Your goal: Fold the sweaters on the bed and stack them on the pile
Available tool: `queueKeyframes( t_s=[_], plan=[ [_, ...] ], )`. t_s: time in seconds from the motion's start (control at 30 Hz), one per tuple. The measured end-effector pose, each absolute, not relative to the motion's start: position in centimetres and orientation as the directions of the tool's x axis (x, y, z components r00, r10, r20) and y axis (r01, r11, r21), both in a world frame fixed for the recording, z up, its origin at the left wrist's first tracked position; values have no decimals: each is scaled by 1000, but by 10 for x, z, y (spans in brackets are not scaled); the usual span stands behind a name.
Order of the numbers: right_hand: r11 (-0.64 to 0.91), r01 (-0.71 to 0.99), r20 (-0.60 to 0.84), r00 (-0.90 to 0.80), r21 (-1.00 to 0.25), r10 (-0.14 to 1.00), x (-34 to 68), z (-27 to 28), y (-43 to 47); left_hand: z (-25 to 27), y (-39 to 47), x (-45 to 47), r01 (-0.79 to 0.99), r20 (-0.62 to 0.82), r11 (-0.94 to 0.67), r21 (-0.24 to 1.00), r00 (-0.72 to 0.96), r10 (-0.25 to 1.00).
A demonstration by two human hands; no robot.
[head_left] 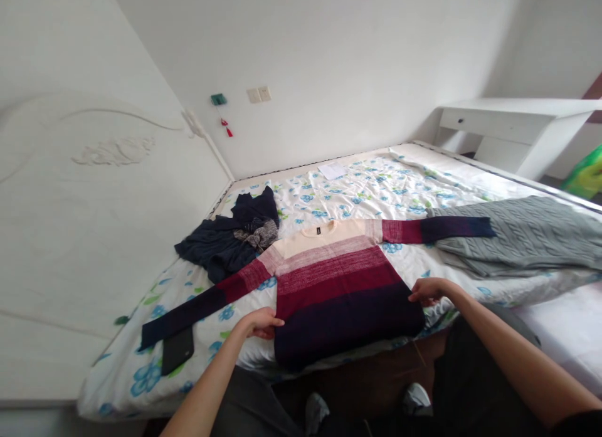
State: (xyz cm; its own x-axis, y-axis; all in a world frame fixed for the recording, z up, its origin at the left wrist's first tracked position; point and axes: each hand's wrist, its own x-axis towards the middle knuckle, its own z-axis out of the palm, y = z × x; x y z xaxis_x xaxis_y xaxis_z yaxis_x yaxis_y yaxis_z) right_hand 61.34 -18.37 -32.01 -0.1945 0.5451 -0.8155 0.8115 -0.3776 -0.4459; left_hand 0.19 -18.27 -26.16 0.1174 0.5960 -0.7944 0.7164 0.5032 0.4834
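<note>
A striped sweater (336, 268), cream at the neck and maroon to dark navy lower down, lies spread on the bed with both sleeves stretched outward. My left hand (263, 323) pinches its left side edge near the hem. On the opposite side edge, my right hand (429, 291) grips the knit between thumb and fingers. The left sleeve partly covers a black phone (177, 350). At the far right, the other sleeve's cuff rests over a grey cable-knit garment (527, 236).
A crumpled dark navy garment (221, 242) lies by the carved white headboard (113, 199). White paper (332, 170) is on the floral bedsheet (371, 186) near the wall. A white desk (498, 123) stands beyond the bed at right. My shoes show below the bed edge.
</note>
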Motion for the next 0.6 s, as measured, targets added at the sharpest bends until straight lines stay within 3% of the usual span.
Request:
queueKeyframes(
  t_s=[0.23,0.4,0.6],
  plan=[
    [-334,840,-825,-211,-427,524,620,-318,-179,-256,-194,-14,757,-850,516,401,97,518],
    [-277,862,-748,-161,-424,644,610,-313,-170,-257,-201,-8,781,-844,480,399,109,525],
    [-335,844,-782,-148,-419,605,606,-309,-163,-241,-208,-6,640,-816,547,540,239,526]
  ],
)
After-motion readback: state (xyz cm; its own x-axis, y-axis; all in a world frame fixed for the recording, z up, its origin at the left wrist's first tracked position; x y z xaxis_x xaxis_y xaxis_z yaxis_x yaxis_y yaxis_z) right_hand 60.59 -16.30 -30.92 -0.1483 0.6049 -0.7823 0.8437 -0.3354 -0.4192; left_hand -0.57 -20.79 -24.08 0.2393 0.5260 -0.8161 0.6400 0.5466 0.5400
